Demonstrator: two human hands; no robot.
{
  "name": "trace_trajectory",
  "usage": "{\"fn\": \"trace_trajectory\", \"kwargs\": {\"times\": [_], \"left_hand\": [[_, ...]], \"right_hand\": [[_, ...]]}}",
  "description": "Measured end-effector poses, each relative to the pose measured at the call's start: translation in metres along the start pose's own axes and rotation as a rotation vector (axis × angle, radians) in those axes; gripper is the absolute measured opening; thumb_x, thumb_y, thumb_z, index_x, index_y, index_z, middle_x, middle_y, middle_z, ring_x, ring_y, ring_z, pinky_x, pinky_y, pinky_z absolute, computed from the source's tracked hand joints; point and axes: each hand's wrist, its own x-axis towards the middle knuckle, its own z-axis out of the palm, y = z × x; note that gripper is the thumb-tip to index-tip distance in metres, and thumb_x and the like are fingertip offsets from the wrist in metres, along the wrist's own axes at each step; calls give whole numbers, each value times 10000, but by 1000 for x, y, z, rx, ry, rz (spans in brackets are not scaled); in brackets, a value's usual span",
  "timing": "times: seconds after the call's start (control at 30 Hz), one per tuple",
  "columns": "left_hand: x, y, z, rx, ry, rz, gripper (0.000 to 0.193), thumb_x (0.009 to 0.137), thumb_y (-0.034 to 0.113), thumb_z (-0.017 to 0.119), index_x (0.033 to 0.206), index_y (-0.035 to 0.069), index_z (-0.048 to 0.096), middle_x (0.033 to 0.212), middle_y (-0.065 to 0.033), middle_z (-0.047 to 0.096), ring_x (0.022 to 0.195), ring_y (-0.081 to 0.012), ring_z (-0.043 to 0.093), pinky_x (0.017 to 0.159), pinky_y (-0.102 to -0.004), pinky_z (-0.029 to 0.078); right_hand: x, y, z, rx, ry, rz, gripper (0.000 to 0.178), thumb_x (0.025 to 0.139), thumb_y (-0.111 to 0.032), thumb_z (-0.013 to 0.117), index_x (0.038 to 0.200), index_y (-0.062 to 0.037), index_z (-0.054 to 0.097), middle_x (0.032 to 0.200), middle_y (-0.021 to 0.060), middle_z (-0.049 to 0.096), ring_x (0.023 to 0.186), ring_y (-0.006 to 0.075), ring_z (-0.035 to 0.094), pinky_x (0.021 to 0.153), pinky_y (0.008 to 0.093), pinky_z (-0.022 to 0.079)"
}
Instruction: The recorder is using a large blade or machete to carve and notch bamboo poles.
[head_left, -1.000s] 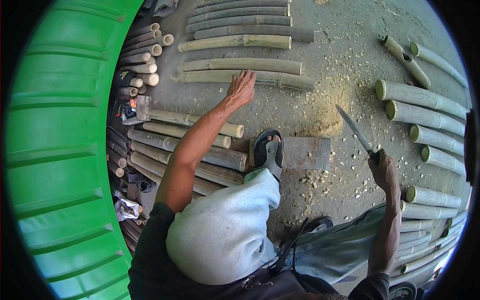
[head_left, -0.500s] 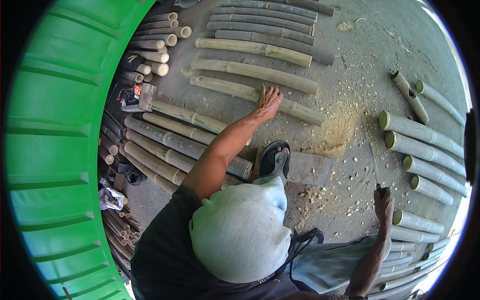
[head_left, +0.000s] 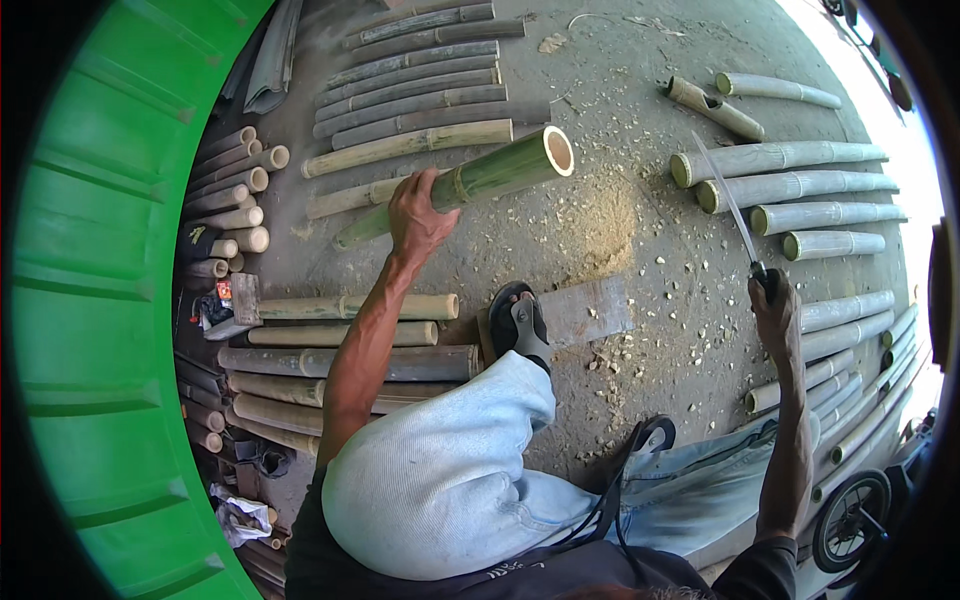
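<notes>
My left hand is wrapped round the middle of a greenish bamboo length and holds it up off the ground. Its hollow cut end points to the right and shows a pale, reddish-brown inside. The other end slopes down to the left, over a yellowish bamboo length on the ground. Out to the right, my right hand grips the black handle of a tool with a long narrow blade. The blade points up and away; whether it is a saw or a knife, I cannot tell.
Bamboo lengths lie in rows on the ground ahead, with more at the left and right. Sawdust and chips surround a flat board by my sandalled foot. A green ribbed metal wall rises at the left; a wheel stands lower right.
My left hand has closed round the bamboo length and lifted it from the ground, up and leftward in view. The right hand still holds the blade, now higher in view. The view has shifted.
</notes>
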Motion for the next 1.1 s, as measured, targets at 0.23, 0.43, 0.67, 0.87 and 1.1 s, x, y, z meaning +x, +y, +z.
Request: {"fn": "trace_trajectory", "kwargs": {"times": [0.23, 0.43, 0.67, 0.87, 1.1], "left_hand": [[37, 43, -64, -315, 211, -333, 439, 693, 141, 824, 1062, 31, 613, 939, -133, 697, 834, -245, 692, 813, -366, 530], [93, 61, -145, -811, 608, -654, 335, 747, 16, 750, 1057, -32, 629, 952, -146, 695, 814, -246, 679, 806, -372, 542], [53, 77, -142, -1308, 565, -901, 328, 838, 164, 678, 1072, -47, 589, 937, -167, 643, 920, -305, 651, 946, -448, 520], [6, 106, -97, -1278, 406, -923, 307, 846, 209, 665, 1032, -30, 612, 950, -171, 664, 932, -298, 657, 918, -428, 503], [5, 139, -103, -1211, 392, -871, 335, 845, 258, 653, 1040, -12, 618, 951, -158, 656, 991, -281, 631, 978, -433, 456]], "right_hand": [[-80, -56, 85, 438, -8, 217, 385, 1019, -365, 522, 1083, 8, 598, 689, 122, 601, 621, 236, 599, 602, 396, 468], [-105, -60, 122, 461, -113, 382, 427, 1006, -369, 550, 1091, 45, 611, 711, 154, 609, 614, 259, 599, 590, 421, 465], [-131, -69, 143, 415, -52, 153, 328, 996, -255, 569, 1205, -24, 467, 698, 238, 625, 615, 458, 630, 561, 522, 463], [-133, -90, 156, 407, -305, 276, 295, 992, -240, 555, 1134, 14, 506, 737, 263, 648, 712, 450, 674, 634, 521, 499], [-129, -65, 190, 541, -201, 103, 256, 968, -229, 601, 1047, 10, 549, 735, 263, 646, 681, 441, 671, 589, 502, 513]]}}
